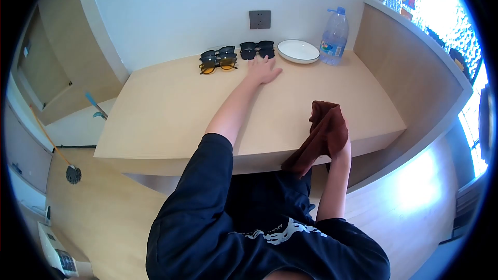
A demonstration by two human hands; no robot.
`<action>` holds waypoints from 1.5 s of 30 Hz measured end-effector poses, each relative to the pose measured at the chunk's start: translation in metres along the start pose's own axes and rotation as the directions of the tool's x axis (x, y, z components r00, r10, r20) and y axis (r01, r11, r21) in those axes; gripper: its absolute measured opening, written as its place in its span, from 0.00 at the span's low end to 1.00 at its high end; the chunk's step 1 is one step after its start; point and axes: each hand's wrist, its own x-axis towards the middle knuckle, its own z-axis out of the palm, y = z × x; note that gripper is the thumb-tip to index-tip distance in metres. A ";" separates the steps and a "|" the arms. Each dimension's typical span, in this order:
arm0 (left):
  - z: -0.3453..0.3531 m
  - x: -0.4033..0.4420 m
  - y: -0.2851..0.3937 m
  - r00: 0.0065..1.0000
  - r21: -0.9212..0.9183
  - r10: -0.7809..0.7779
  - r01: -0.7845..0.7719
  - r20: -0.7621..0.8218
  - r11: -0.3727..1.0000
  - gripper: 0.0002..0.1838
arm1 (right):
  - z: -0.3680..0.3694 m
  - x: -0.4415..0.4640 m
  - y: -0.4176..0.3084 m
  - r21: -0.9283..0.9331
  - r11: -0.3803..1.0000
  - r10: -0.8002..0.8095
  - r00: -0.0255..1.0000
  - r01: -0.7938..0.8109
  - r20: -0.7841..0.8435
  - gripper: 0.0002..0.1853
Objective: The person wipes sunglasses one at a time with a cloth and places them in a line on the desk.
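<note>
My left hand (264,71) stretches far across the table, palm down with the thumb apart. Its fingertips are at the near edge of a pair of dark sunglasses (257,53); whether they touch it, I cannot tell. Another dark pair (256,45) lies just behind. To the left, yellow-lensed glasses (219,65) rest in front of more dark glasses (218,52). My right hand (345,151), mostly hidden by fabric, grips a dark brown cloth (327,132) over the table's front edge, its lower end hanging down.
A white plate (299,51) with a dark rim lies right of the glasses, beside a clear water bottle (334,39) with a blue cap. The wooden table (171,119) meets a wall with a socket (260,19). A raised wooden partition (410,57) borders the right side. A mop (73,174) stands left.
</note>
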 end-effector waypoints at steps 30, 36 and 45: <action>-0.059 -0.090 -0.084 0.944 -0.893 -0.255 -0.291 -0.209 -0.344 0.16 | 0.071 0.185 0.070 0.404 0.744 0.152 0.723 -0.533 0.674 0.24; -0.058 -0.092 -0.075 0.964 -0.864 -0.204 -0.248 -0.172 -0.439 0.10 | 0.102 0.175 0.083 -0.045 0.881 -0.385 0.767 0.472 0.514 0.26; -0.050 -0.090 -0.089 0.929 -0.848 -0.310 -0.323 -0.200 -0.421 0.08 | 0.086 0.193 0.128 -0.526 0.659 -0.237 0.812 0.538 0.534 0.13</action>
